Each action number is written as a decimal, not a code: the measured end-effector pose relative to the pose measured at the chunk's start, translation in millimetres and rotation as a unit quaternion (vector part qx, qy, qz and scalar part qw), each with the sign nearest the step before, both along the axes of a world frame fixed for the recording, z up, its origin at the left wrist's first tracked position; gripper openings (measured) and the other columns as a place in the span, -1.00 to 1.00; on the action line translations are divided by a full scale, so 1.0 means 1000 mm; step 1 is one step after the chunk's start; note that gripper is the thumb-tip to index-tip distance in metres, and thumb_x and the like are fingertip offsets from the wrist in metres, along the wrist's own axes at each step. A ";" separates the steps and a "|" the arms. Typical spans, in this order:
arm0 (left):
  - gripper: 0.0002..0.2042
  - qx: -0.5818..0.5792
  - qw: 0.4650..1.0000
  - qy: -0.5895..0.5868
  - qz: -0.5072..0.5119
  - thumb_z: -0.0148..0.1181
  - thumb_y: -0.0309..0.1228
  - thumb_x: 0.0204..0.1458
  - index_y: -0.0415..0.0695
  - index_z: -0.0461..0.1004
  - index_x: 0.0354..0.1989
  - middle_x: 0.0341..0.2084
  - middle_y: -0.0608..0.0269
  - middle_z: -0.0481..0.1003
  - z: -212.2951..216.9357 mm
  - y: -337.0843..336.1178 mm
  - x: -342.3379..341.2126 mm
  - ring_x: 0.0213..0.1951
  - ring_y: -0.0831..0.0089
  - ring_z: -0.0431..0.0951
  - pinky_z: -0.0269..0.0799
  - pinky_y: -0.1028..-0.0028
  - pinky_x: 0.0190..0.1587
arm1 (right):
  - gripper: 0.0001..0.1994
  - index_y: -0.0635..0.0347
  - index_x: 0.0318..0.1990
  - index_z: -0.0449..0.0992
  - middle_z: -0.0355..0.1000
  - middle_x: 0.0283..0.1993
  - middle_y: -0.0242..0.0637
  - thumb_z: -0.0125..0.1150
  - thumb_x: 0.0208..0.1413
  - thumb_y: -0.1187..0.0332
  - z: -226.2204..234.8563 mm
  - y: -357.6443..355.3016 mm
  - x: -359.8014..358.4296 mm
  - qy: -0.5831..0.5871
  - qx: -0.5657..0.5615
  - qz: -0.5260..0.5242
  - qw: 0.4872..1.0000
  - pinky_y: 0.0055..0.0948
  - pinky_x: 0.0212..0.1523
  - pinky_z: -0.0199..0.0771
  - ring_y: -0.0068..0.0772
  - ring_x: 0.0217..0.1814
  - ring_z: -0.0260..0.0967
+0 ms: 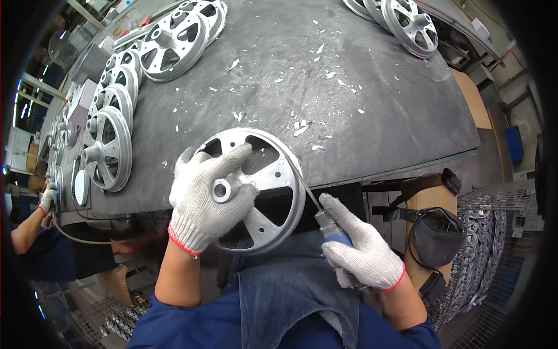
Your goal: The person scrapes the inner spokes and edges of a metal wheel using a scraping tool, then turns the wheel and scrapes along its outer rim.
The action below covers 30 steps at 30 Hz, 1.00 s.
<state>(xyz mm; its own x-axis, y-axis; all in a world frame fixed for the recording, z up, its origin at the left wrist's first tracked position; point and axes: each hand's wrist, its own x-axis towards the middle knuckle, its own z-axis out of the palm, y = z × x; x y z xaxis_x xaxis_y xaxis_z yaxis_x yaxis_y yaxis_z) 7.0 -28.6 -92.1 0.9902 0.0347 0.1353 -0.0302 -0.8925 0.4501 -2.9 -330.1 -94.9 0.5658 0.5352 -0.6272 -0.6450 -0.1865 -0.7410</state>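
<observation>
My left hand point(206, 198), in a white knit glove, grips a silver spoked metal wheel point(273, 174) by its hub and spokes, holding it at the near edge of the dark grey worktable point(325, 104). My right hand point(360, 247), also gloved, holds a blue-handled hand tool point(331, 228) whose thin metal blade touches the wheel's right rim. The wheel stands tilted over my denim apron point(290, 291).
Several more silver wheels lie in rows along the table's left side point(107, 148) and at its far right corner point(410, 23). Metal chips litter the tabletop. Another person's gloved hand point(48, 199) works at the left. A black bag point(439, 232) hangs on the right, beside wire baskets of castings point(488, 250).
</observation>
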 end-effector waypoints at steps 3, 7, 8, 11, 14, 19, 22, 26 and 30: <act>-0.47 -0.004 1.000 0.015 0.013 0.47 -0.22 -0.11 0.02 0.76 0.14 -0.32 0.07 0.70 0.000 0.000 0.000 -0.11 0.04 0.71 0.27 -0.02 0.52 | -0.16 0.09 0.75 0.04 0.47 0.52 -0.03 0.26 0.38 0.44 0.010 0.003 0.001 -0.015 -0.026 0.012 0.999 -0.56 -0.49 0.49 -0.68 -0.52 0.37; -0.47 -0.015 1.000 0.008 -0.002 0.47 -0.20 -0.09 0.01 0.76 0.14 -0.28 0.07 0.71 0.000 0.002 0.000 -0.08 0.04 0.72 0.26 -0.04 0.53 | -0.17 0.11 0.74 0.07 0.56 0.43 0.08 0.29 0.38 0.40 0.008 0.001 -0.004 -0.162 -0.099 0.066 0.980 -0.25 -0.24 0.67 -0.30 -0.34 0.64; -0.47 -0.014 1.000 0.015 0.000 0.47 -0.19 -0.09 0.02 0.75 0.15 -0.26 0.07 0.72 0.000 0.002 0.000 -0.07 0.03 0.72 0.26 -0.04 0.53 | -0.18 0.13 0.72 0.08 0.58 0.39 0.15 0.31 0.38 0.39 0.004 0.000 -0.006 -0.250 -0.113 0.092 0.957 -0.13 -0.13 0.72 -0.09 -0.23 0.73; -0.47 -0.017 1.000 0.009 -0.004 0.48 -0.17 -0.08 0.04 0.74 0.16 -0.23 0.07 0.73 -0.004 0.004 0.000 -0.04 0.01 0.72 0.26 -0.06 0.53 | -0.21 0.10 0.69 0.17 0.62 0.29 0.22 0.35 0.36 0.35 0.009 0.006 -0.010 -0.354 -0.245 0.144 0.891 -0.01 0.16 0.70 0.20 0.10 0.72; -0.46 -0.008 1.000 0.009 -0.009 0.49 -0.15 -0.08 0.06 0.72 0.17 -0.20 0.07 0.73 -0.006 0.006 -0.001 -0.02 -0.02 0.71 0.26 -0.08 0.53 | -0.25 -0.04 0.67 0.24 0.66 0.20 0.15 0.36 0.36 0.31 0.032 0.007 -0.008 -0.320 -0.345 0.206 0.858 -0.04 0.21 0.70 0.20 0.16 0.70; -0.49 -0.006 1.000 -0.001 -0.018 0.46 -0.16 -0.05 0.08 0.70 0.16 -0.20 0.18 0.75 -0.002 0.006 -0.002 -0.02 0.03 0.72 0.28 -0.07 0.50 | -0.28 -0.21 0.66 0.28 0.71 0.08 0.05 0.34 0.38 0.28 0.018 -0.003 -0.018 -0.382 -0.233 0.115 0.887 -0.04 0.16 0.72 0.19 0.11 0.71; -0.52 -0.014 0.999 -0.013 -0.039 0.42 -0.17 0.00 0.10 0.69 0.16 -0.21 0.31 0.76 -0.008 0.008 0.000 -0.02 0.09 0.72 0.29 -0.08 0.48 | -0.29 -0.24 0.66 0.29 0.70 0.01 0.02 0.34 0.38 0.26 0.036 0.011 -0.017 -0.368 -0.267 0.151 0.878 -0.02 0.08 0.74 0.18 0.02 0.72; -0.52 -0.007 0.999 0.001 -0.041 0.42 -0.18 0.01 0.09 0.68 0.16 -0.20 0.32 0.76 -0.006 0.009 0.001 -0.01 0.11 0.72 0.28 -0.11 0.48 | -0.29 -0.19 0.64 0.31 0.66 -0.02 0.05 0.37 0.35 0.27 0.049 0.021 -0.013 -0.374 -0.360 0.230 0.823 -0.02 0.02 0.72 0.19 -0.02 0.69; -0.53 0.000 0.999 -0.013 -0.038 0.42 -0.18 0.01 0.09 0.68 0.16 -0.20 0.33 0.77 -0.003 0.008 -0.001 -0.01 0.11 0.72 0.28 -0.10 0.48 | -0.28 -0.34 0.67 0.25 0.63 -0.19 0.04 0.32 0.40 0.19 0.044 0.021 -0.019 -0.414 -0.389 0.226 0.791 0.08 -0.19 0.73 0.24 -0.27 0.69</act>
